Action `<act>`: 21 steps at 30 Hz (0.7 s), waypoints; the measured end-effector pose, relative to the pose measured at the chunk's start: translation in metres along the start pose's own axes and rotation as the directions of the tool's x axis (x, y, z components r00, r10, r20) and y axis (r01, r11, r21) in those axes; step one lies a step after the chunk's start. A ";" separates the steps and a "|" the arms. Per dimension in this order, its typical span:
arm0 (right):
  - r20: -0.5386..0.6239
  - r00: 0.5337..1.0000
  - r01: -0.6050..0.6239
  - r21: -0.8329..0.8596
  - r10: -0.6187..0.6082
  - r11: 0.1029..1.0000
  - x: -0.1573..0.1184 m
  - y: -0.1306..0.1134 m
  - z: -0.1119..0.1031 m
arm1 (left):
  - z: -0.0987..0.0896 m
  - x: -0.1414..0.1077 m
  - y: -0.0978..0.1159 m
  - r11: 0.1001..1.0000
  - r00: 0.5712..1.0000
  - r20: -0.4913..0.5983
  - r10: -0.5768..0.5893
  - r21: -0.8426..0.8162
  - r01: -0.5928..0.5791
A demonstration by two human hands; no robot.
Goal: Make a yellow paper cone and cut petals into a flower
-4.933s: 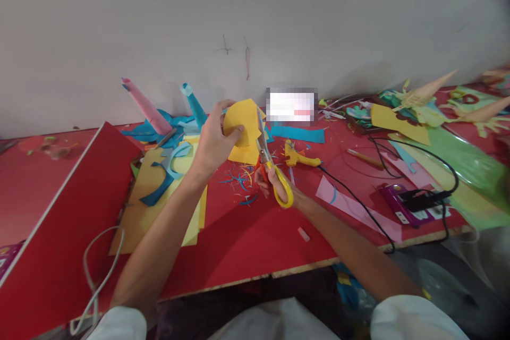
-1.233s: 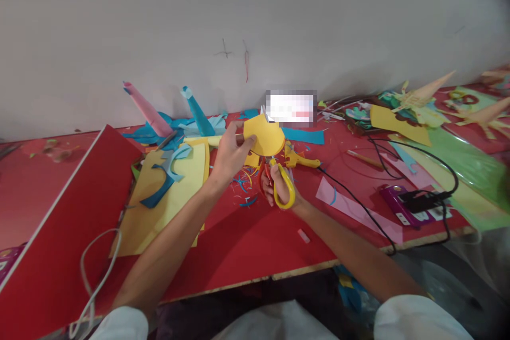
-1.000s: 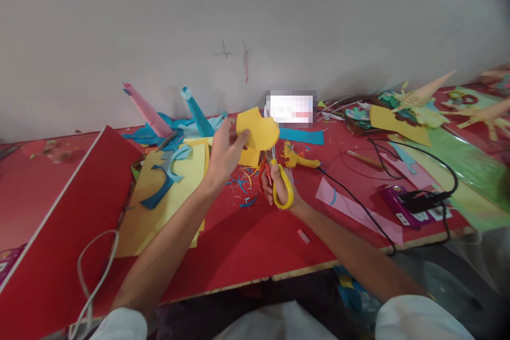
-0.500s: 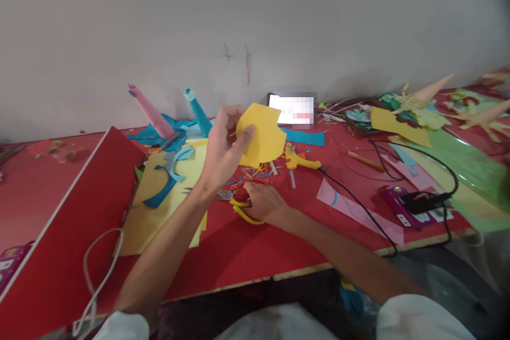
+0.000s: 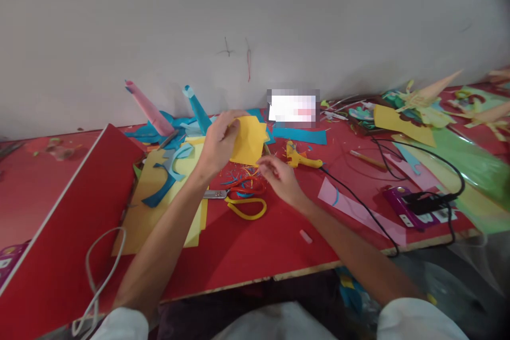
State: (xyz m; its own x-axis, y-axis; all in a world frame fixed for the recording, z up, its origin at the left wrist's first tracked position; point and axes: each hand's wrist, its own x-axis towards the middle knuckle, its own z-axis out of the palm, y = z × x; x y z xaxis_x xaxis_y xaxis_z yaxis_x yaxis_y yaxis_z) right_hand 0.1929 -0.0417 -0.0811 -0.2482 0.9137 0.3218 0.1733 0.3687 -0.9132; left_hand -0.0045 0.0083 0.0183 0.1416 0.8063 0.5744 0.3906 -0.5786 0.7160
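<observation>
My left hand (image 5: 221, 141) is closed on a cut piece of yellow paper (image 5: 249, 141), held up above the table with its edges notched. Just below the paper's lower right corner is my right hand (image 5: 281, 178), its fingers loosely bent and apart; I cannot tell whether a fingertip touches the paper. Scissors (image 5: 246, 208) with one red and one yellow handle lie beneath the hands, blades pointing left. Thin coloured paper scraps (image 5: 239, 174) are scattered behind them.
A yellow glue gun (image 5: 300, 158) lies right of the hands, its black cable crossing a pink strip (image 5: 358, 210). A purple box with plugs (image 5: 412, 204) sits farther right. Yellow sheets (image 5: 159, 218) lie left, paper cones (image 5: 149, 109) behind, near a lit phone (image 5: 292, 108).
My right hand has let go of the scissors and risen toward the yellow paper. My left hand has turned the paper and lowered it slightly. A small pink piece now shows near the front edge.
</observation>
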 end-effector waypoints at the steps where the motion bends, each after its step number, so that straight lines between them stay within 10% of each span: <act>1: -0.013 0.999 -0.032 0.112 0.034 0.993 0.002 0.001 -0.003 | 0.001 0.000 -0.003 1.000 0.999 0.037 0.018 0.024 -0.019; 8: -0.014 0.991 -0.114 0.395 0.131 0.911 0.009 0.006 -0.011 | 0.022 -0.013 -0.008 0.995 0.956 0.292 0.027 0.087 -0.055; 21: -0.306 0.949 0.030 0.329 0.076 0.944 0.011 0.018 -0.014 | 0.036 -0.019 -0.024 0.968 0.935 0.280 -0.219 -0.058 0.244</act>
State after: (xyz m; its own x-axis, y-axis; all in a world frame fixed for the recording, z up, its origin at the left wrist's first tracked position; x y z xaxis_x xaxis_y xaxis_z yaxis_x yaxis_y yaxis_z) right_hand 0.2066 -0.0230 -0.0911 0.0690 0.9476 0.3120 -0.1573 0.3192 -0.9346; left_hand 0.0162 0.0110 -0.0242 0.3017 0.9148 0.2686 0.3599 -0.3701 0.8564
